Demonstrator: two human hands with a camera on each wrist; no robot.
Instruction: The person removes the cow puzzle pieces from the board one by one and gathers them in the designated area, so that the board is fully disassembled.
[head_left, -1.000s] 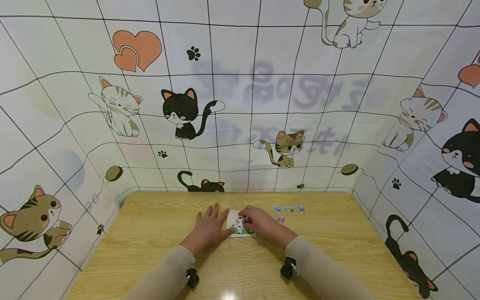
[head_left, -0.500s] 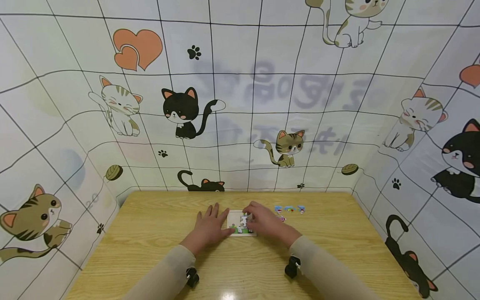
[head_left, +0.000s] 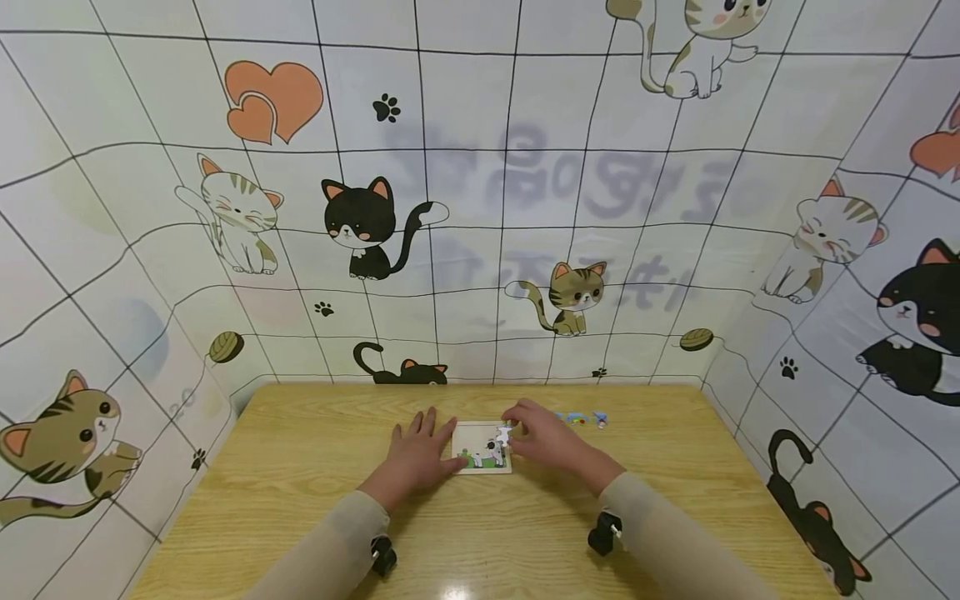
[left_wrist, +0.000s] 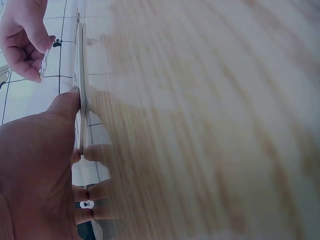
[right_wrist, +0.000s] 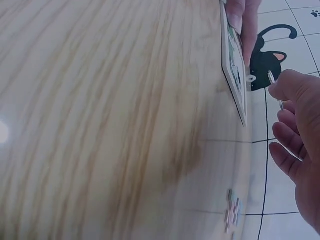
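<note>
A small jigsaw puzzle board (head_left: 470,436) lies on the table, with a cow-and-grass picture along its lower part and bare beige backing above. At its left side my left hand (head_left: 414,454) rests with fingers spread, the thumb on the board's edge; the left wrist view shows that thumb (left_wrist: 67,104) close up. Over the board's right edge my right hand (head_left: 546,439) pinches a white puzzle piece (head_left: 503,435) between thumb and fingers. In the left wrist view the puzzle piece (left_wrist: 45,64) appears raised above the board, seen nearly edge-on.
Several loose blue and coloured puzzle pieces (head_left: 601,419) lie right of the board, partly hidden behind my right hand. The wooden table (head_left: 300,467) meets a cat-patterned cloth wall (head_left: 480,333) at the back and sides.
My right hand has moved to the right, carrying the puzzle piece from over the board's middle to its right edge. The left hand stays where it was.
</note>
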